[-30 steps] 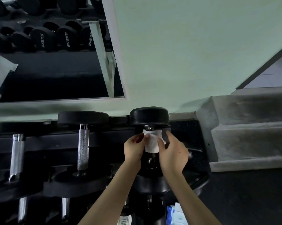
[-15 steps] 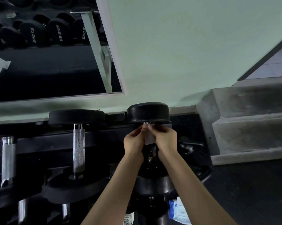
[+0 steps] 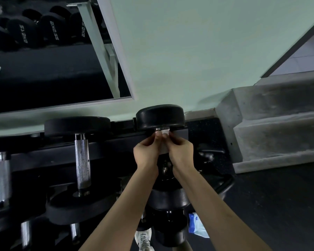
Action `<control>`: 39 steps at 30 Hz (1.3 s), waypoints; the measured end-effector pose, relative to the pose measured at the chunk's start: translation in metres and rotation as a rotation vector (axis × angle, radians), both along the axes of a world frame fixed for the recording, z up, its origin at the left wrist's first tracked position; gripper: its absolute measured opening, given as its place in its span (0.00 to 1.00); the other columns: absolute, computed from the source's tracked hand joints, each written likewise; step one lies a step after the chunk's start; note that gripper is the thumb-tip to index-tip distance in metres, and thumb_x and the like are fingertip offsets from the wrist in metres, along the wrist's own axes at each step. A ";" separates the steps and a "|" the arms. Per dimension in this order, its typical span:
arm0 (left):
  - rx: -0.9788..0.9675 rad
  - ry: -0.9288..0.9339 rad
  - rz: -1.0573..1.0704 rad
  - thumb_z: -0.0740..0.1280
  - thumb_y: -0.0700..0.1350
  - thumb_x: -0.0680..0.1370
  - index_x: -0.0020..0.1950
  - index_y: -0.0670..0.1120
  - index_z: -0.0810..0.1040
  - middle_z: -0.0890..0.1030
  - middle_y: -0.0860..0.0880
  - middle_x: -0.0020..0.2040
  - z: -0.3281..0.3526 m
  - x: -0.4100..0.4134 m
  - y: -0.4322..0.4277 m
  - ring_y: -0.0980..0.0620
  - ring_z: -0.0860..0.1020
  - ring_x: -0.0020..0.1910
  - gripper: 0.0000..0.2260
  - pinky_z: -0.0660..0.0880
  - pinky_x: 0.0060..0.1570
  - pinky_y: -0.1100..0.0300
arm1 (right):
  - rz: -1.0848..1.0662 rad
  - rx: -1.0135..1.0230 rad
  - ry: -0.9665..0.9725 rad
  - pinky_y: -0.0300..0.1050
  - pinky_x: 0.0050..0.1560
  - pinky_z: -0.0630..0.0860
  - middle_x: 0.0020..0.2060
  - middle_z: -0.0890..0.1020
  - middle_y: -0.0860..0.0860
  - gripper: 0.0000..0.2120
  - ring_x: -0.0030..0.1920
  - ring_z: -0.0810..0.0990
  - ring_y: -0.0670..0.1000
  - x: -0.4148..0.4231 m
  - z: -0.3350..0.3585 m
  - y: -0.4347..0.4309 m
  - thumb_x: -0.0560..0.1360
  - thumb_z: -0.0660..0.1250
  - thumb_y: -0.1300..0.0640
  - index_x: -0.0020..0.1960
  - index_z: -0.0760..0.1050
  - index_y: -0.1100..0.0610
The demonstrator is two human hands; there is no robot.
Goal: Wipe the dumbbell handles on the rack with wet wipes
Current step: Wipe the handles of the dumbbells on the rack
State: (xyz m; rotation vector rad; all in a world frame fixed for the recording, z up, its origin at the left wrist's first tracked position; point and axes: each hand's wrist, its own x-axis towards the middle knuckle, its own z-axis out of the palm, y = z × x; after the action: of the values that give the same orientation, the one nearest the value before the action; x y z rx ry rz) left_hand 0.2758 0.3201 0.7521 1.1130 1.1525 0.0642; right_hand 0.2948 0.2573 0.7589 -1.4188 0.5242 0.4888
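Dumbbell (image 3: 159,116) at the right end of the rack (image 3: 107,147), top row, gets its handle wrapped: both hands are closed round the bar just below the far head, gripping the wipe (image 3: 164,132) between them; the left hand (image 3: 147,153) curls in from one side with thumb and fingertips on the cloth, the right hand (image 3: 181,151) curls in from the other, and the two meet over the bar; a second ago the wipe was an open white sheet held against the handle, plain to see between the hands; half a second ago the hands had drawn together over it; now only a sliver of white shows at the fingertips and a strip between the palms, and the handle itself is hidden under cloth and hands; that reads as the wrap completed and the rubbing stroke about to start, probably a twist or a pull along the bar toward the near head; the next handle (image 3: 82,160) to the left and another (image 3: 1,176) beyond it lie bare on the same row, knurled steel catching the light; whether they are already wiped cannot be told; a blue-and-white pack (image 3: 197,225), likely the wipes, sits low by the rack's right end; a mirror (image 3: 44,69) on the wall reflects more dumbbells.
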 end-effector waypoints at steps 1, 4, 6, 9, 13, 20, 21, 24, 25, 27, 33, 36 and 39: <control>0.048 0.016 0.023 0.73 0.47 0.72 0.45 0.48 0.83 0.85 0.47 0.42 0.001 0.001 -0.002 0.51 0.83 0.44 0.04 0.79 0.51 0.56 | -0.023 -0.007 -0.002 0.45 0.47 0.81 0.36 0.85 0.53 0.10 0.43 0.84 0.52 -0.001 -0.001 0.003 0.75 0.68 0.62 0.36 0.82 0.53; 0.098 -0.005 0.100 0.70 0.37 0.73 0.38 0.46 0.83 0.84 0.48 0.37 0.007 0.006 -0.008 0.55 0.82 0.37 0.05 0.77 0.37 0.66 | -0.100 -0.042 -0.007 0.56 0.52 0.80 0.34 0.84 0.52 0.15 0.43 0.84 0.55 0.001 -0.007 0.014 0.75 0.66 0.63 0.31 0.81 0.53; 0.108 -0.050 0.089 0.70 0.36 0.73 0.36 0.46 0.82 0.84 0.49 0.36 0.008 0.006 -0.008 0.58 0.81 0.35 0.08 0.75 0.33 0.70 | -0.093 -0.071 -0.059 0.55 0.53 0.80 0.34 0.84 0.51 0.15 0.43 0.84 0.54 -0.001 -0.009 0.018 0.75 0.65 0.63 0.32 0.81 0.52; 0.083 -0.068 -0.015 0.71 0.38 0.73 0.43 0.46 0.83 0.84 0.47 0.40 0.006 0.002 0.002 0.55 0.80 0.41 0.04 0.77 0.43 0.65 | -0.072 0.013 -0.082 0.41 0.50 0.79 0.33 0.84 0.47 0.14 0.40 0.83 0.46 0.003 -0.010 0.010 0.75 0.67 0.64 0.33 0.81 0.52; -0.039 -0.072 -0.136 0.72 0.41 0.72 0.48 0.43 0.82 0.83 0.45 0.42 0.003 0.000 0.018 0.50 0.81 0.42 0.06 0.78 0.47 0.60 | 0.092 0.115 -0.027 0.36 0.43 0.78 0.33 0.85 0.49 0.03 0.37 0.83 0.44 0.018 -0.011 -0.009 0.71 0.72 0.62 0.38 0.82 0.57; -0.049 0.030 -0.361 0.74 0.49 0.70 0.50 0.48 0.83 0.85 0.48 0.43 -0.001 -0.041 0.016 0.52 0.84 0.44 0.10 0.79 0.48 0.59 | 0.326 -0.124 -0.083 0.45 0.48 0.80 0.39 0.85 0.55 0.07 0.44 0.85 0.50 -0.013 -0.013 -0.035 0.72 0.72 0.56 0.46 0.83 0.59; -0.057 0.033 -0.384 0.75 0.49 0.69 0.50 0.48 0.83 0.85 0.49 0.42 -0.001 -0.043 0.015 0.53 0.84 0.43 0.11 0.79 0.46 0.61 | 0.357 -0.176 -0.099 0.47 0.47 0.79 0.39 0.85 0.57 0.07 0.43 0.84 0.51 -0.012 -0.013 -0.036 0.72 0.72 0.56 0.44 0.83 0.59; 0.013 0.011 -0.393 0.75 0.44 0.69 0.48 0.47 0.83 0.85 0.52 0.39 -0.001 -0.034 0.021 0.56 0.83 0.40 0.09 0.78 0.42 0.65 | 0.391 -0.123 -0.070 0.43 0.43 0.79 0.37 0.85 0.57 0.03 0.40 0.83 0.51 0.006 -0.008 -0.037 0.70 0.74 0.61 0.41 0.83 0.60; 0.050 -0.011 -0.402 0.75 0.43 0.70 0.47 0.48 0.83 0.85 0.52 0.41 -0.001 -0.030 0.023 0.57 0.83 0.41 0.08 0.78 0.42 0.66 | 0.407 -0.061 -0.066 0.42 0.44 0.80 0.37 0.85 0.56 0.01 0.40 0.84 0.51 0.011 -0.008 -0.038 0.70 0.74 0.62 0.41 0.83 0.59; 0.073 -0.064 -0.452 0.74 0.41 0.70 0.52 0.48 0.82 0.84 0.51 0.45 0.000 -0.033 0.022 0.58 0.82 0.44 0.11 0.77 0.44 0.69 | 0.461 -0.003 -0.086 0.42 0.46 0.81 0.38 0.85 0.54 0.02 0.42 0.84 0.50 0.014 -0.014 -0.044 0.70 0.73 0.61 0.43 0.83 0.57; 0.092 -0.039 -0.612 0.76 0.42 0.68 0.63 0.50 0.76 0.82 0.58 0.49 -0.006 -0.060 0.020 0.67 0.79 0.46 0.24 0.75 0.44 0.73 | 0.735 -0.131 -0.210 0.36 0.50 0.79 0.44 0.86 0.50 0.12 0.46 0.84 0.45 -0.009 -0.023 -0.068 0.70 0.73 0.59 0.53 0.82 0.59; 0.035 -0.064 -0.531 0.76 0.40 0.67 0.58 0.49 0.79 0.84 0.53 0.48 -0.004 -0.052 0.022 0.61 0.82 0.46 0.21 0.76 0.43 0.71 | 0.659 -0.087 -0.187 0.34 0.41 0.78 0.37 0.86 0.49 0.07 0.39 0.84 0.44 -0.001 -0.020 -0.060 0.69 0.74 0.62 0.47 0.83 0.59; -0.003 -0.115 -0.515 0.75 0.39 0.67 0.56 0.49 0.81 0.85 0.49 0.48 -0.005 -0.045 0.026 0.55 0.83 0.47 0.18 0.77 0.43 0.68 | 0.566 0.005 -0.108 0.36 0.39 0.79 0.35 0.86 0.49 0.05 0.37 0.85 0.46 0.007 -0.019 -0.055 0.67 0.74 0.63 0.42 0.83 0.57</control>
State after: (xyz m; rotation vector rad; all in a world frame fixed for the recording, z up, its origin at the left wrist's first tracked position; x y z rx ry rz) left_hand 0.2312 0.3458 0.7466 1.3547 0.7370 -0.2704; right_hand 0.3018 0.2028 0.7395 -1.5758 0.0233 0.8548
